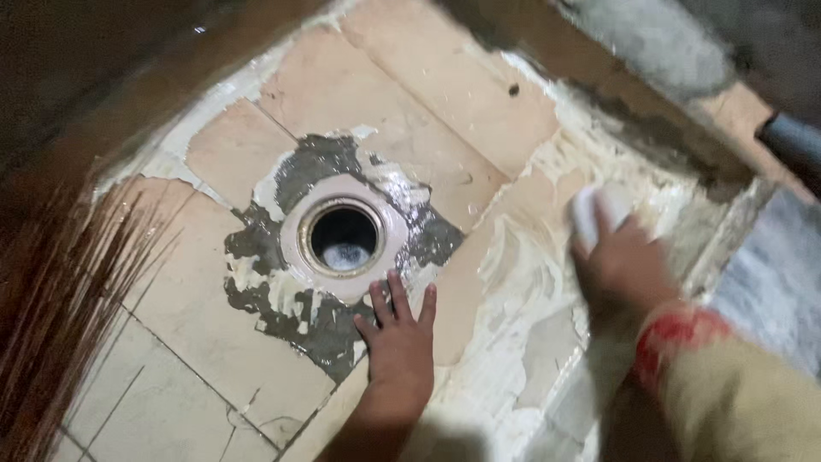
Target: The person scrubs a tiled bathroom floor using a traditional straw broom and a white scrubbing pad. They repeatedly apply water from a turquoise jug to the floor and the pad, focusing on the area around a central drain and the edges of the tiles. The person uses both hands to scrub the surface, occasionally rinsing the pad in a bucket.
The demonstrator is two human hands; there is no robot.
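Note:
My left hand (398, 338) lies flat on the tiled floor, fingers spread, just below a round floor drain (344, 237) with a pale ring and dark grey cement around it. My right hand (617, 257), blurred, grips a small white block-like object (588, 211) and presses it against the floor, which is smeared here with white paste (522, 257). A cream sleeve with a red cuff (684, 338) covers that arm.
Beige floor tiles (410, 103) with white-filled joints surround the drain. A brown stick broom (60, 299) lies at the left. A rough cement ledge (658, 128) and a grey pipe end (791, 141) sit at the upper right.

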